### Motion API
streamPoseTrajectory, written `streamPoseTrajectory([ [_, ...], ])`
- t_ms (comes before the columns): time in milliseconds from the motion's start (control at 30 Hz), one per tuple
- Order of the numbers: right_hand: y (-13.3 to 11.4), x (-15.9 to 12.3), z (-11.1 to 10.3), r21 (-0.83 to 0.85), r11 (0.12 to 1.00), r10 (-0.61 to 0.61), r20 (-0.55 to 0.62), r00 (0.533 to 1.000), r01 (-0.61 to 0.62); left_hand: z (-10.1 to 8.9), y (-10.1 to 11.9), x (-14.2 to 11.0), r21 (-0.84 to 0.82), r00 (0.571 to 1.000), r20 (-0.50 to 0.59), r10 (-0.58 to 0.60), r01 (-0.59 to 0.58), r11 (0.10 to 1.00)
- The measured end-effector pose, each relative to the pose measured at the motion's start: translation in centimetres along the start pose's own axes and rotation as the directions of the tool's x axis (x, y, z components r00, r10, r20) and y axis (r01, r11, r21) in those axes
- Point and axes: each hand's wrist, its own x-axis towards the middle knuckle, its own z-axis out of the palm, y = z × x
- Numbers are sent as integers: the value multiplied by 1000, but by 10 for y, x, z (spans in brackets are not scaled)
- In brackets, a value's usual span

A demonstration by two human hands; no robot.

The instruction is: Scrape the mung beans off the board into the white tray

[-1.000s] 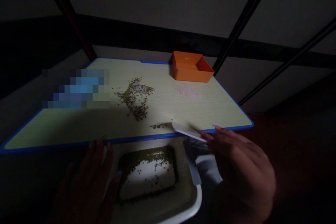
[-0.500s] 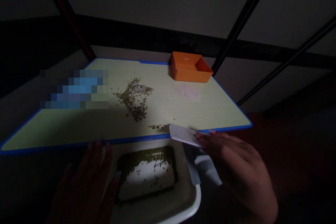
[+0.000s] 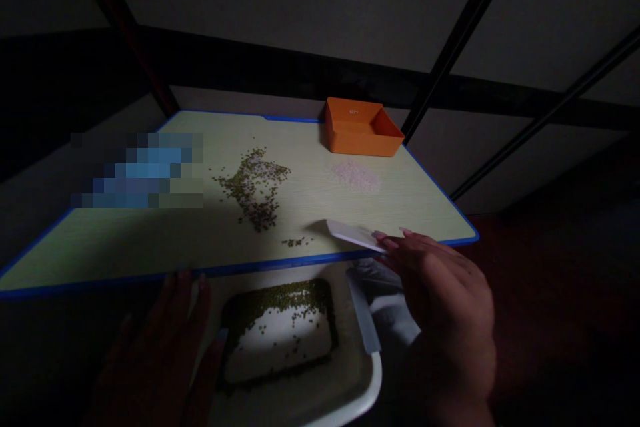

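Observation:
My right hand [image 3: 440, 280] is closed on a flat white scraper [image 3: 350, 235], tilted over the table's near edge. Just left of the scraper's tip lie a few mung beans [image 3: 295, 241]. My left hand [image 3: 160, 340], dim in shadow, grips the left side of a white plastic bin [image 3: 369, 390], its thumb by the rim. More mung beans [image 3: 285, 295] lie in the bin, mostly along its far side and edges. On the table, a scattered patch of mung beans mixed with pale grains [image 3: 257, 187] lies left of centre. A heap of rice-like white grains [image 3: 356, 175] sits farther right.
An orange open box [image 3: 367, 137] stands at the far right of the pale table [image 3: 310, 203], which has a blue rim. A blurred blue patch [image 3: 150, 167] covers something on the left. The bin has a grey latch [image 3: 365, 313] on its right side.
My right hand has lifted the scraper up and away from the near edge, farther over the table. A few beans remain by its tip. My left hand and the bin have barely moved.

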Motion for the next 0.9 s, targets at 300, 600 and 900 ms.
streamPoseTrajectory([
  [300, 4, -1, -11, -30, 998, -43, 97, 994, 46, -1, 1, -1, -18, 1000, -28, -1, 0, 1000],
  [600, 3, -2, -5, 8, 1000, 6, 5, 1000, -6, 3, 1, 0, 3, 1000, -11, 1, -1, 1000],
  [900, 4, -1, -8, 39, 999, -28, 76, 997, 25, 3, 1, -1, 2, 1000, -10, -6, 6, 1000],
])
